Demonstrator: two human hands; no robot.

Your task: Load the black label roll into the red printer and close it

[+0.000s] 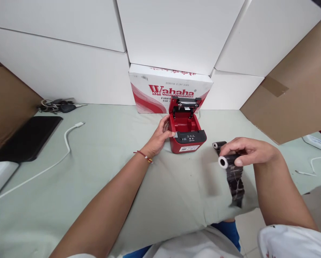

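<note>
A small red printer (187,147) stands on the cloth-covered table with its lid (188,104) up and its inner bay exposed. My left hand (160,138) grips it at the left side, the thumb on the front corner by the black panel and the fingers along the side wall. To the right of the printer, my right hand (248,150) pinches a black ribbon roll (231,160) with a white core above the table. A wrinkled dark strip (236,188) hangs down from that roll. Just behind lies a second, smaller-looking dark roll (219,145); whether the two are joined is hidden.
Behind the printer leans a white and red Wahaha box (152,93) against stacked white boxes (173,32). At left lie keys (60,105), a black flat device (28,138) and a white cable (66,138). A brown carton (292,89) bounds the right side.
</note>
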